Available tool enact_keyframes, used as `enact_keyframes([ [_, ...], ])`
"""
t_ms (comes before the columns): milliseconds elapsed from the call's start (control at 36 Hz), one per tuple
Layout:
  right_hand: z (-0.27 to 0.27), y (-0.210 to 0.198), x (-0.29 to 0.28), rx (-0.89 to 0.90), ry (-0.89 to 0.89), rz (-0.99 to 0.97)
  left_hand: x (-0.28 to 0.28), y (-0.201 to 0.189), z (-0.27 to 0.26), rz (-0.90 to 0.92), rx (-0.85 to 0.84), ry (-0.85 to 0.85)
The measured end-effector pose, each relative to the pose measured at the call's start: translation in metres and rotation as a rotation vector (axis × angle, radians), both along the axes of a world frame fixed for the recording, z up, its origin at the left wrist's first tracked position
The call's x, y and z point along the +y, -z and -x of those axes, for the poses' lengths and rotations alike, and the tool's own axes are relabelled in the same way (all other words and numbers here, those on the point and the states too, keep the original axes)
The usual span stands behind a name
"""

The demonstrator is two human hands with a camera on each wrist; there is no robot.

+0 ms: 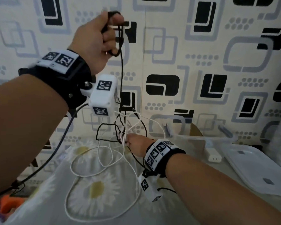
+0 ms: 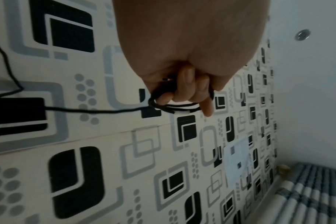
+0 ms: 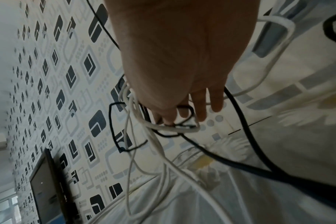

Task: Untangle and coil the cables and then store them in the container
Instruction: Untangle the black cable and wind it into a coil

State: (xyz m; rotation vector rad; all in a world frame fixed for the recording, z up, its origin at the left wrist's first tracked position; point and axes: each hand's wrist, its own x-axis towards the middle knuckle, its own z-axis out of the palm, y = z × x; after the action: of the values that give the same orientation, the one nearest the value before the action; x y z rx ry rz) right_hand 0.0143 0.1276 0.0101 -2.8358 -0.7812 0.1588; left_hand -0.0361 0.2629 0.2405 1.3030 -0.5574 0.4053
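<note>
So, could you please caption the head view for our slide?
Left hand lifts coiled black cable; right hand grips the tangle.

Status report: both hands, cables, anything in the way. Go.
Left hand raised, coiled black cable in its grip. Right hand pinching the black-and-white tangle. Container holds no cable yet; the knot blocks coiling.

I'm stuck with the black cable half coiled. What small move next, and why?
Probably tease the black cable free with the right hand before winding more. The left hand holds a few loops high, and the strand runs taut down into the tangle of white cables that the right hand grips.
</note>
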Motion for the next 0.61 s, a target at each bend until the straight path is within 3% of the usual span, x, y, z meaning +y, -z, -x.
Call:
enact_keyframes([
  [167,-0.005,-0.007,-0.015,-0.059,-0.049,0.04,0.002,0.031,-0.018,-0.116,0.136,-0.043],
  [333,-0.012,-0.03,-0.022,-0.231,0.118,-0.401,-0.004,0.024,-0.014,-0.109,0.121,-0.029],
  [500,-0.014,-0.052,-0.013,-0.167,0.119,-0.71,-0.014,0.007,-0.006,-0.126,0.089,-0.006],
  [611,-0.017,-0.055,-0.001,-0.081,0.162,-0.771,-0.017,0.001,-0.002,-0.123,0.064,0.023],
])
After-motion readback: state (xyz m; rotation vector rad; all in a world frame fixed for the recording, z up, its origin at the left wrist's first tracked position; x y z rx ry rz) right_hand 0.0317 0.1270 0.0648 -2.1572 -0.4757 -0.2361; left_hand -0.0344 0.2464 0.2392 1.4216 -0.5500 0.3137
